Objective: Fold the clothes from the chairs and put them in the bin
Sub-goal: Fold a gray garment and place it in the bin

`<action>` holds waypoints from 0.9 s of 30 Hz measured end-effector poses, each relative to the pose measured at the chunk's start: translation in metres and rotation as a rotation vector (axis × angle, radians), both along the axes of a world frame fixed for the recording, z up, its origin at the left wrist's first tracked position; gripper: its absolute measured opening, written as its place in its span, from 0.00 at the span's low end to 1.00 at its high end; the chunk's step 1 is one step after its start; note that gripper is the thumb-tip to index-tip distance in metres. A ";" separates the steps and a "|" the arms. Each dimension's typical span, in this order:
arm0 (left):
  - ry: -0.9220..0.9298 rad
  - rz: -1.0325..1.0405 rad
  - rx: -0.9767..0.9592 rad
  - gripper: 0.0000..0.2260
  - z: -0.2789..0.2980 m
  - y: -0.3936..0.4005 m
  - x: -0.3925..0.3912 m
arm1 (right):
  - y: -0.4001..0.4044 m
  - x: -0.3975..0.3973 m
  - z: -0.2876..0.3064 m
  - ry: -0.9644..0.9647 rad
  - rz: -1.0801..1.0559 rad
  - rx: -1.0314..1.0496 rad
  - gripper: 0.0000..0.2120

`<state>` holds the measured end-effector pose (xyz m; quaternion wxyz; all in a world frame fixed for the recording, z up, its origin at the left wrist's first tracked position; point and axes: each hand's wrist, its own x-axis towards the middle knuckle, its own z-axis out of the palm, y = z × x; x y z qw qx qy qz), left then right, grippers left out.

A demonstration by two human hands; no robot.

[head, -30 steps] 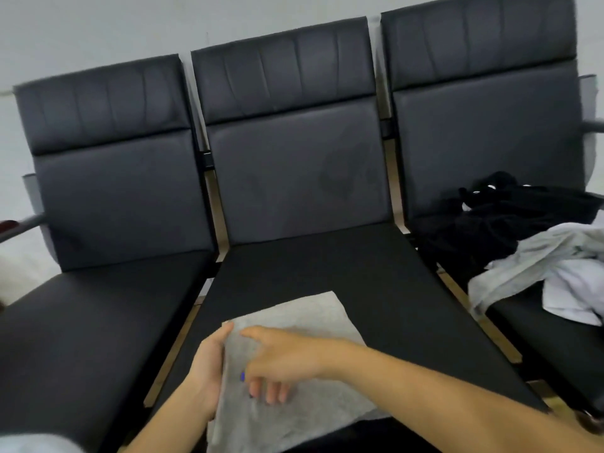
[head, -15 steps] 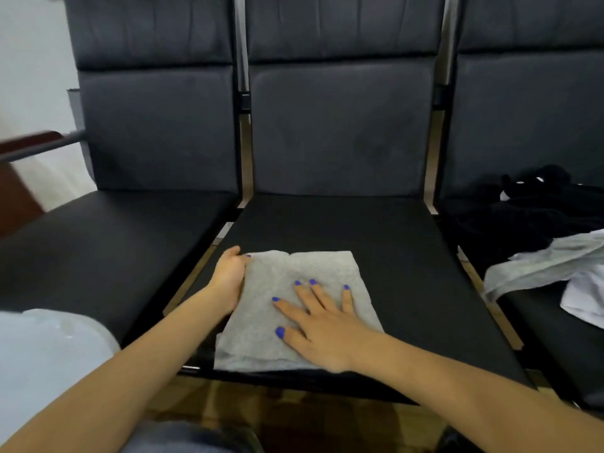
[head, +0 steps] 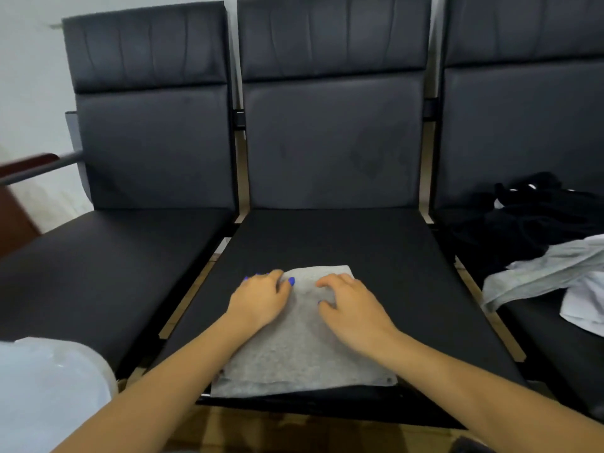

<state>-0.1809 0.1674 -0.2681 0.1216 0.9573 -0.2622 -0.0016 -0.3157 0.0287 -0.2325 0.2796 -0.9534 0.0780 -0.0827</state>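
White translucent bin at near left, cut off by the frame edge; its contents can't be read.

Folded grey cloth lies flat on the front of the middle chair seat, near edge hanging just over the seat lip. Looks thin, soft and light, probably no stiffness, so it should sag if lifted by one corner. Best hold, I'd judge: both far corners or both side edges, then slide a palm under to carry.

Left hand and right hand rest on the cloth's far end, fingers curled at the far edge. Grip state: can't tell whether they pinch fabric or only press; fingertips are hidden.

Right chair: unfolded pile, light grey garment over a white one, black clothes behind. Pile is cut off at the right, so item count is unclear.
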 end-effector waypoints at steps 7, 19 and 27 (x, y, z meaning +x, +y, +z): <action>0.069 0.012 0.158 0.24 -0.014 -0.015 0.013 | -0.048 0.015 -0.016 0.160 -0.317 0.604 0.27; 0.123 0.139 0.086 0.42 -0.009 -0.009 0.002 | -0.048 0.012 -0.007 0.300 -0.288 0.966 0.24; 0.161 0.153 0.026 0.40 -0.007 -0.005 0.001 | -0.041 0.006 -0.006 0.175 -0.363 1.135 0.05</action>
